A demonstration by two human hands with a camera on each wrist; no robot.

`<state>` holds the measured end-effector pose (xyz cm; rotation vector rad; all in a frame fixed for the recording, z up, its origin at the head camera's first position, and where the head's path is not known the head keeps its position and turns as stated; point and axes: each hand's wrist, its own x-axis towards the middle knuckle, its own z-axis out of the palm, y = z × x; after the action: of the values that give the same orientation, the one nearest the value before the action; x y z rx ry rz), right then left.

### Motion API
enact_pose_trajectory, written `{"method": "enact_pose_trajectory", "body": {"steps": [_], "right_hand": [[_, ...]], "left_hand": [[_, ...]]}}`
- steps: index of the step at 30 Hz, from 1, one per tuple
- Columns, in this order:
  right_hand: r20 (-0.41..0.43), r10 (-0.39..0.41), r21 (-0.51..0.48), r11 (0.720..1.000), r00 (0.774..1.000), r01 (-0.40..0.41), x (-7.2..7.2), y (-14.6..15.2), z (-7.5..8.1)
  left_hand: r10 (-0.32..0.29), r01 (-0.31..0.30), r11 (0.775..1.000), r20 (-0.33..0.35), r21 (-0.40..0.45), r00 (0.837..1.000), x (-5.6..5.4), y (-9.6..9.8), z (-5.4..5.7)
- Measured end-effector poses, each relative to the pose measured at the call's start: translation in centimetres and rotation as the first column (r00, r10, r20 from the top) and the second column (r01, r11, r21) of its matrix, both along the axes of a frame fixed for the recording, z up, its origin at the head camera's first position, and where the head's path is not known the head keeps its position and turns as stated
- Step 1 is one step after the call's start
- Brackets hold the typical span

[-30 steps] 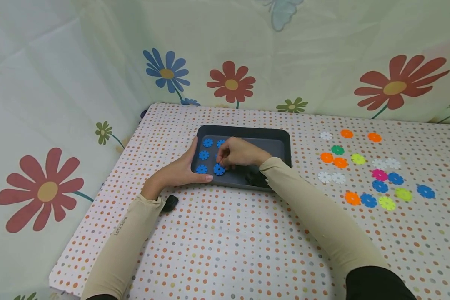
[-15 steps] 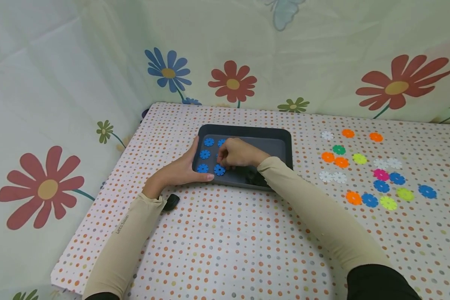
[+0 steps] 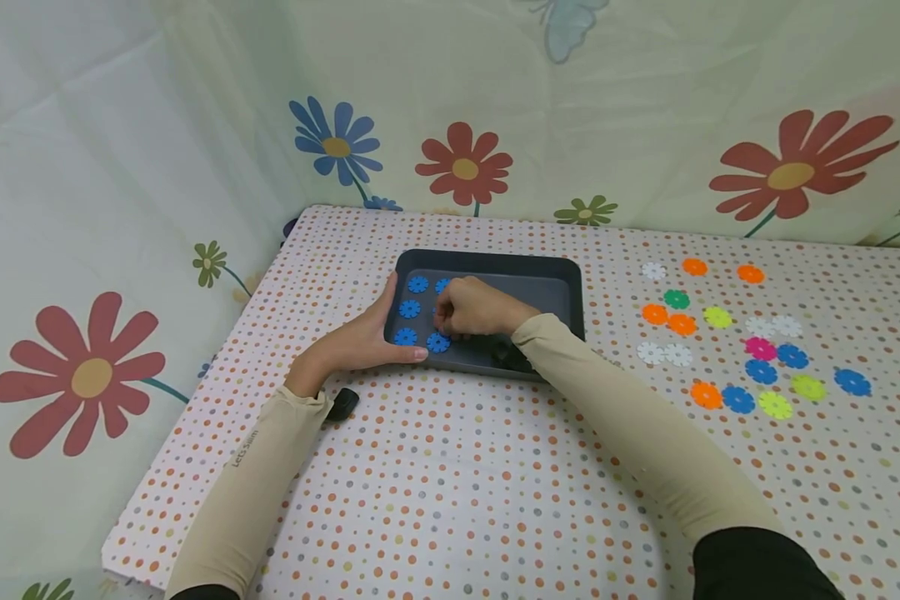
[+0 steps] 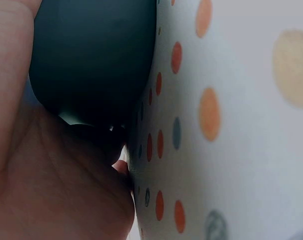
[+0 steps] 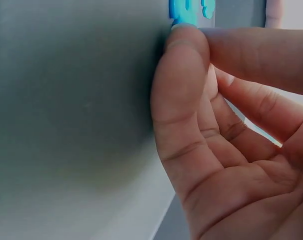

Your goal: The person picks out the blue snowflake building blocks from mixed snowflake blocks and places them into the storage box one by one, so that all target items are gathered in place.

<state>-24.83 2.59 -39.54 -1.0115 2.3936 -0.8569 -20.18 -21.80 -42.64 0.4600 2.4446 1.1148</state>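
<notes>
My left hand (image 3: 352,342) holds the dark grey tray (image 3: 495,263) at its left end, thumb over the near rim and fingers along the left side. In the left wrist view the tray's outer wall (image 4: 96,55) rises beside the palm. Over the tray, my right hand (image 3: 480,307) pinches a blue notched plastic disc (image 3: 438,342) between thumb and index finger, low against the tray floor. The right wrist view shows a blue edge (image 5: 180,12) at those fingertips. Other blue discs (image 3: 409,308) lie flat in the tray's left part; my right hand partly covers some.
Loose notched discs in orange (image 3: 706,395), white (image 3: 678,355), green (image 3: 676,299), yellow, pink and blue (image 3: 852,382) lie on the dotted tablecloth (image 3: 435,483) right of the tray. A small black object (image 3: 342,405) sits by my left wrist. A flowered curtain (image 3: 645,108) hangs behind.
The blue disc at my right fingertips has shifted very slightly toward the near rim. My left hand keeps its hold on the tray.
</notes>
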Motion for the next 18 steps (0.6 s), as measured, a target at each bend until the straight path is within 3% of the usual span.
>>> {"method": "enact_pose_trajectory", "body": {"steps": [18], "right_hand": [[0.123,-0.029,-0.07,0.997,0.992,0.038,0.0,2.2,0.7]], "left_hand": [[-0.003,0.003,1.0,0.006,-0.002,1.0,0.0,0.0,0.0]]}}
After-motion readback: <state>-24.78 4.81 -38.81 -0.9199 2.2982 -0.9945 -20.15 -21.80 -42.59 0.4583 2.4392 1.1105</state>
